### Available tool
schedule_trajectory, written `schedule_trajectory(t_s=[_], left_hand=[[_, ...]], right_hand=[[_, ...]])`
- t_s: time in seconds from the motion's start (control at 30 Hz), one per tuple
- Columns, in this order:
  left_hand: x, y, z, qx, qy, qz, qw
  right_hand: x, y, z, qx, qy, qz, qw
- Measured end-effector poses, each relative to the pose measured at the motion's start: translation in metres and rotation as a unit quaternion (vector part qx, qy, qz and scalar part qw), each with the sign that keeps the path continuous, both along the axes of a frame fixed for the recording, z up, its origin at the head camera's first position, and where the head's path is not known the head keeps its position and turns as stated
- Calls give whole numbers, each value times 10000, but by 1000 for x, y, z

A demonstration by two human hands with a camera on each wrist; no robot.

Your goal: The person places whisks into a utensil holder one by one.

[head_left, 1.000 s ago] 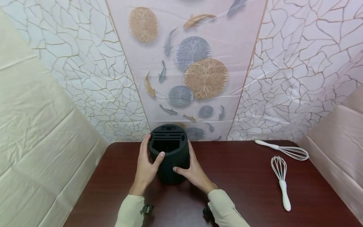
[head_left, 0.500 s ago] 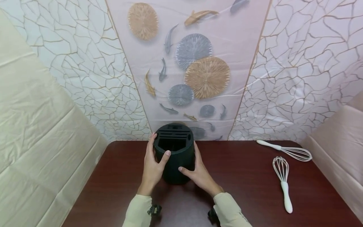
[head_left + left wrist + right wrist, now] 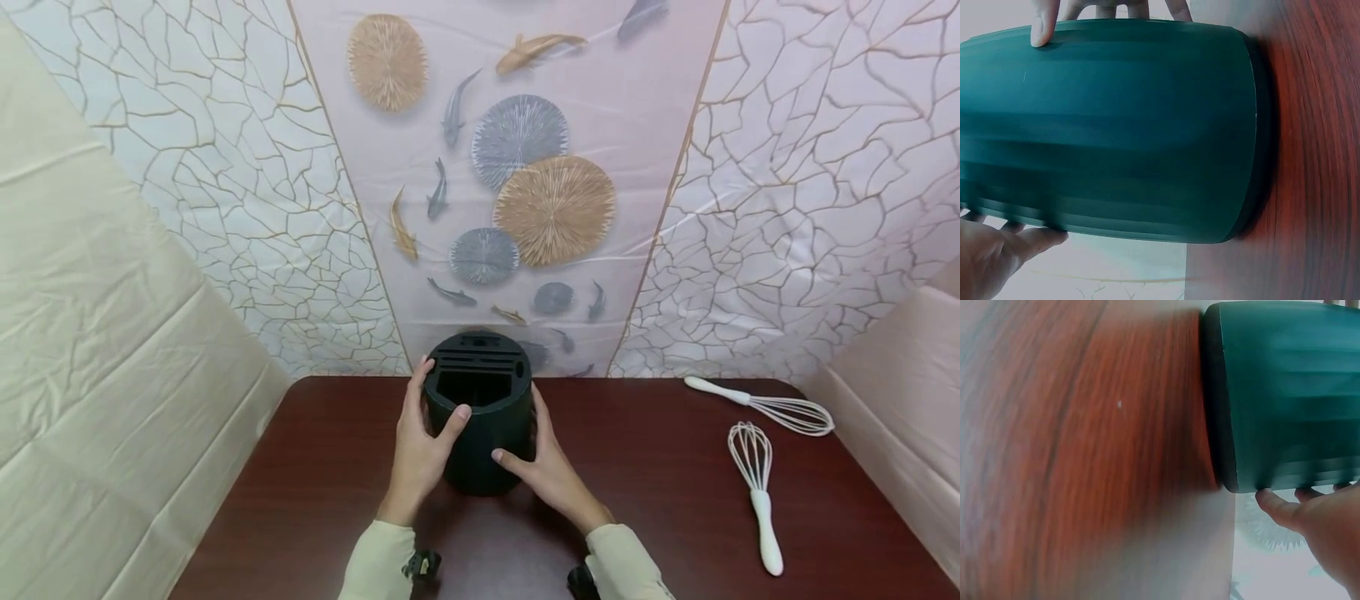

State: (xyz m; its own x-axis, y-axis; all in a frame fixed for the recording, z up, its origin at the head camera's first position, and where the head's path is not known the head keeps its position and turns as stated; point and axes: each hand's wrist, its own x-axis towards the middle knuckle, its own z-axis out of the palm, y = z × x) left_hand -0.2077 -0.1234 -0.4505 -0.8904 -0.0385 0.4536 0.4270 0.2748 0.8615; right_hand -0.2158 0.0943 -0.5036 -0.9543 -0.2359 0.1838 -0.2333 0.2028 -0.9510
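A dark green cylindrical knife holder (image 3: 491, 450) stands upright at the back middle of the table, its base at the wood in both wrist views. Narrow slots and one wide dark opening mark its top. My left hand (image 3: 418, 458) grips its left side, thumb near the front rim and fingers reaching round the side. On the right side, my right hand (image 3: 557, 477) holds it lower down, thumb across the front. Ribbed green wall of the holder (image 3: 1116, 137) fills most of the left wrist view. The far sides of the fingers are partly hidden.
Two white whisks lie at the table's right: one whisk (image 3: 766, 525) points its handle toward me, the other whisk (image 3: 716, 390) lies along the back edge. The dark red wooden table (image 3: 300, 500) meets a patterned cloth wall (image 3: 480, 192) behind.
Both hands have shifted the knife holder a little to the right, keeping their grip on it. The head view has also moved slightly; the whisks lie as before.
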Motion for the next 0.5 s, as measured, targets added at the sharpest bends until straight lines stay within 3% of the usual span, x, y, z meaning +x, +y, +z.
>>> schedule_trajectory(t_s=[0.3, 0.5], left_hand=[[5, 17, 2, 70, 11, -2, 10000], [5, 31, 1, 131, -52, 15, 9999]], right_hand=[[7, 15, 11, 87, -100, 39, 9999], [13, 20, 15, 47, 81, -225, 9997]])
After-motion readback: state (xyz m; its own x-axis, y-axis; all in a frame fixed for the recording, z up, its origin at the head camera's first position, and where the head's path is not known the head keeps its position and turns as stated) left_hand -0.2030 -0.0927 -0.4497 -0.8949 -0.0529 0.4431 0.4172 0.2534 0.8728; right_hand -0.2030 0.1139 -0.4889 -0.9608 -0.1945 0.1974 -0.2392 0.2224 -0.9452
